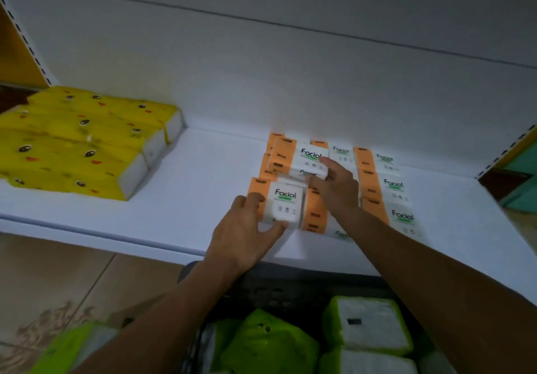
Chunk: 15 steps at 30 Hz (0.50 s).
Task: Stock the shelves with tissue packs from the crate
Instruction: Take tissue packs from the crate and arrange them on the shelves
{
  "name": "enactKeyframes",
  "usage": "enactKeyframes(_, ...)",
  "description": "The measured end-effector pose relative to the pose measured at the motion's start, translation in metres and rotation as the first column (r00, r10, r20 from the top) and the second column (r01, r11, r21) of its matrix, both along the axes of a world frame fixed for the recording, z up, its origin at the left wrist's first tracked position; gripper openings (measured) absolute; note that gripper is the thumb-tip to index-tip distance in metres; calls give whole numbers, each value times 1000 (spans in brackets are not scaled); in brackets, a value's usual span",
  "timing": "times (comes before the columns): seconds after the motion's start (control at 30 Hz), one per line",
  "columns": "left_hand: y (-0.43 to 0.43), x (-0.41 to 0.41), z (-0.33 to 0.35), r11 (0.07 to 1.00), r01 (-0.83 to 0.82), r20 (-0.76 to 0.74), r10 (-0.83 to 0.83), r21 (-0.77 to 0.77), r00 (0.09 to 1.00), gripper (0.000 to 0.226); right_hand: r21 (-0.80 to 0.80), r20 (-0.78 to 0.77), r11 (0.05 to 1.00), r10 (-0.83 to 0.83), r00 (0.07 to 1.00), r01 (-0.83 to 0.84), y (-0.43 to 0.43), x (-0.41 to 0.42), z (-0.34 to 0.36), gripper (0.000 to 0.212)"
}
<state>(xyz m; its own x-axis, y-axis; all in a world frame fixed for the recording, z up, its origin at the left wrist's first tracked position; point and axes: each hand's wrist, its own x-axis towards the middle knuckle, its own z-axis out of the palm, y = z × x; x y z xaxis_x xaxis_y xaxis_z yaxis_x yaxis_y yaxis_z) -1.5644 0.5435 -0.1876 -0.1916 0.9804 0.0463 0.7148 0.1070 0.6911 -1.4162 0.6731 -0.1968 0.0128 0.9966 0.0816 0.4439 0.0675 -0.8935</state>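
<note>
Several orange-and-white "Facial" tissue packs (386, 187) lie in rows on the white shelf (186, 205). My left hand (247, 234) grips the front-left pack (283, 203), thumb at its near edge and fingers on its left side. My right hand (337, 187) holds a pack (302, 157) that sits on top of the rear row, fingers over its right edge. Below the shelf, a dark crate (284, 289) holds green-wrapped tissue packs (366, 321).
Yellow tissue packs (81, 141) with a duck print are stacked at the shelf's left. A white back panel rises behind. Slotted shelf uprights (26, 42) stand at both ends. Tiled floor (58, 286) shows at the lower left, with a green pack (72, 344) lying on it.
</note>
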Motion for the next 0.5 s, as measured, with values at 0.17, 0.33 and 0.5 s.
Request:
enactKeyframes(0.17,10,-7,-7,998,-54,39,55,-44,998,55,40,33,999,-19,999,17,45,-28,0,52)
enactKeyframes(0.33,14,-4,-10,985,-100,104,115,-143,988,54,-4,169,1000,-25,985,26,76,-33,-20,52)
enactKeyframes(0.5,15,-6,-16,981,-103,97,120,-166,988,49,-7,282,1000,14,959,-13,86,-35,-27,55)
